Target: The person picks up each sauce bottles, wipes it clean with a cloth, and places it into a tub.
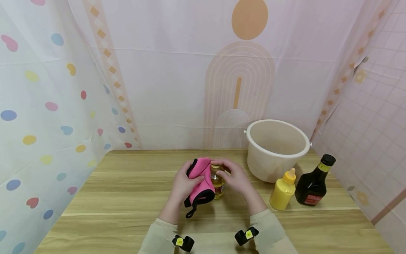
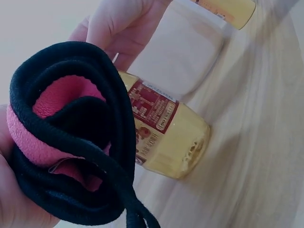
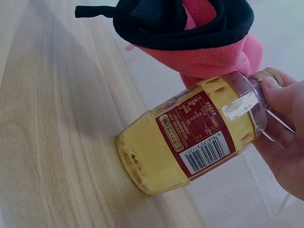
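My left hand (image 1: 187,183) grips a bunched pink cloth (image 1: 203,183) with black edging and a hanging loop. The folded end of this cloth fills much of the left wrist view. Just to its right, my right hand (image 1: 233,174) holds a glass bottle (image 3: 185,137) by its gold cap (image 3: 268,76), thumb and fingers around the top. Yellow liquid and a dark red label with a barcode show on the bottle. The cloth lies against the bottle's upper side in the head view, overlapping part of it.
A white bucket (image 1: 253,162) stands at the back right of the wooden table (image 1: 127,197). Before it are a yellow squeeze bottle (image 1: 281,194) with an orange tip and a dark sauce bottle (image 1: 312,185) with a black cap. Printed curtains (image 1: 171,88) hang behind.
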### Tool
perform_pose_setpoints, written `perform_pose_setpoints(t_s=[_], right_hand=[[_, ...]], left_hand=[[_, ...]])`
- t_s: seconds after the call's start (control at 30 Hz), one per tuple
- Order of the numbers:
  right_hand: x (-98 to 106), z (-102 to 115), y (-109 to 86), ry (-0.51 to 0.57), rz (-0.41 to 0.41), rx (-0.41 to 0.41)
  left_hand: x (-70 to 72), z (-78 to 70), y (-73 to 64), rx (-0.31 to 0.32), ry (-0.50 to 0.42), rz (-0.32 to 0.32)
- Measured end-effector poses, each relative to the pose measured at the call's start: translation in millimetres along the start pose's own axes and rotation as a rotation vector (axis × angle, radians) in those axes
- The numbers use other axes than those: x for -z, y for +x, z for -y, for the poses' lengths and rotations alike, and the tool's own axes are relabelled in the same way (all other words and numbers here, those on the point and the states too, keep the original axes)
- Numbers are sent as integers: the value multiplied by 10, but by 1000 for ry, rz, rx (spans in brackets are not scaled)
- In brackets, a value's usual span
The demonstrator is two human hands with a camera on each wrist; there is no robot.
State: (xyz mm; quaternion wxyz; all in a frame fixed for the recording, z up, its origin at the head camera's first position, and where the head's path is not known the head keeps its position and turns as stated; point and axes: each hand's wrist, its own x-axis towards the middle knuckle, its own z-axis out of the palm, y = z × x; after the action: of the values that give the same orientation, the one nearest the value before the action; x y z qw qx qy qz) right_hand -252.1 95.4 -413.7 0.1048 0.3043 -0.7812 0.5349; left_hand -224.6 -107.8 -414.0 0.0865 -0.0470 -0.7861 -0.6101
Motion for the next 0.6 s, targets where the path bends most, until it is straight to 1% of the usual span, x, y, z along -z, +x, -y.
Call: perform_pose_setpoints(t_s=[0.13,0.23,0.5,0.6], right_hand=[[-4,4,-3,-3,4,-15],[-5,0,-6,-3,5,-20],[-12,-4,-9,4,-4,2],[-13,-2,-10,10,-8,8]], left_hand=[[-6,56,-10,34,-61,-5],[-14,106,-3,63,-84,-9],[-33,214,-7,115,-72,-5],[-42,260,-10,124,-54,0]])
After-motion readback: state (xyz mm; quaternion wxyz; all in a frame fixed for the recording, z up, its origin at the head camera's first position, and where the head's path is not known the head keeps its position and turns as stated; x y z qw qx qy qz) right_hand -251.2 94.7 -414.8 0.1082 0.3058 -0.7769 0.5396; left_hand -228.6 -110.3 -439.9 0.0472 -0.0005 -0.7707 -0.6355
